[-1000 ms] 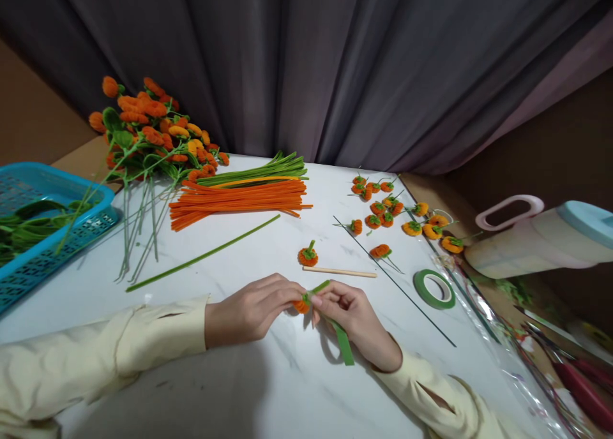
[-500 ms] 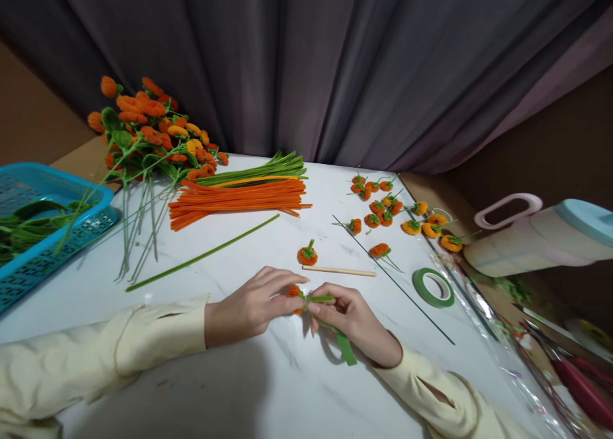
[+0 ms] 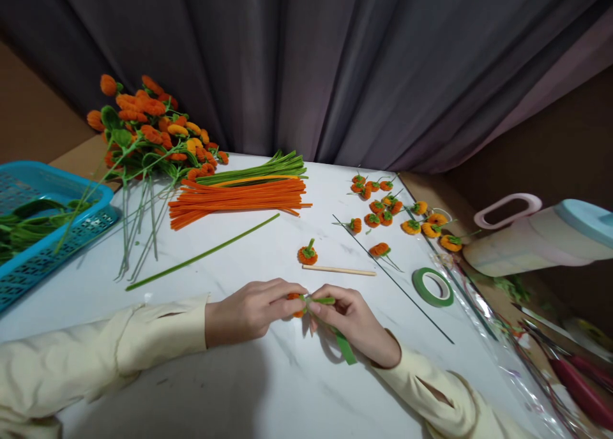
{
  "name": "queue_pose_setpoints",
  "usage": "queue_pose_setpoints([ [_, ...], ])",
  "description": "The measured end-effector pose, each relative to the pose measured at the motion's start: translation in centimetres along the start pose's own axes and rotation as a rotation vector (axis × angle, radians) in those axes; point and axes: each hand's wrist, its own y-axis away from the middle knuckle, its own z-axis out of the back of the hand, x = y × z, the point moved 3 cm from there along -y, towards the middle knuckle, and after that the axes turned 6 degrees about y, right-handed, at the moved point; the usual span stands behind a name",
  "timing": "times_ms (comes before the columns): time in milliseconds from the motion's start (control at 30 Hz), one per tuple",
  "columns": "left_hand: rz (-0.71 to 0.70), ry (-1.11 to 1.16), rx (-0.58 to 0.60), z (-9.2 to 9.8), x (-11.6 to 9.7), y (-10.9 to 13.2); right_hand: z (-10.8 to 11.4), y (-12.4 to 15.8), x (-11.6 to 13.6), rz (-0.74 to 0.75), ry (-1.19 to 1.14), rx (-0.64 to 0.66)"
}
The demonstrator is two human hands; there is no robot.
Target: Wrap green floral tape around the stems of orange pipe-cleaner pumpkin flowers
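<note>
The left hand (image 3: 253, 311) is gripping an orange flower head (image 3: 293, 297), while the right hand (image 3: 352, 318) is pinching a green stem (image 3: 324, 300), with a flat green strip (image 3: 345, 348) hanging below its fingers. Just beyond, another orange flower (image 3: 307, 255) is lying beside a wooden stick (image 3: 340, 270). A tape roll (image 3: 422, 297) is resting rightward, orange pipe cleaners (image 3: 239, 200) are lying farther back, and a blue basket (image 3: 96, 228) is holding green leaves (image 3: 38, 231).

Near counter (image 3: 306, 394) passable between sleeves (image 3: 165, 330); left grip (image 3: 253, 312), right grip (image 3: 353, 318) block centre, wooden stick (image 3: 340, 270) just beyond. Blue basket (image 3: 105, 219) obstructs left, orange stems (image 3: 239, 200) back, tape roll (image 3: 418, 287) and jug (image 3: 522, 251) right.
</note>
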Motion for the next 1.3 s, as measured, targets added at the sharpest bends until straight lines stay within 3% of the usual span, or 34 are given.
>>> queue_pose_setpoints([
  [600, 0.095, 0.329, -0.037, 0.3, -0.2, -0.4, 0.1, 0.2, -0.1, 0.089, 0.192, -0.061],
  [800, 0.203, 0.464, 0.024, 0.2, 0.2, -0.3, 0.0, 0.3, 0.3, 0.148, 0.272, -0.076],
  [967, 0.424, 0.645, 0.010, 0.0, 0.3, -0.5, 0.0, 0.4, 0.5, 0.168, 0.301, -0.077],
  [1133, 0.743, 1.050, -0.021, -0.6, 0.3, -0.6, -0.1, 0.4, 0.4, 0.173, 0.307, -0.079],
  [1300, 0.816, 1.233, -0.003, -0.9, 0.3, -0.6, -0.2, 0.6, 0.1, 0.154, 0.229, -0.103],
])
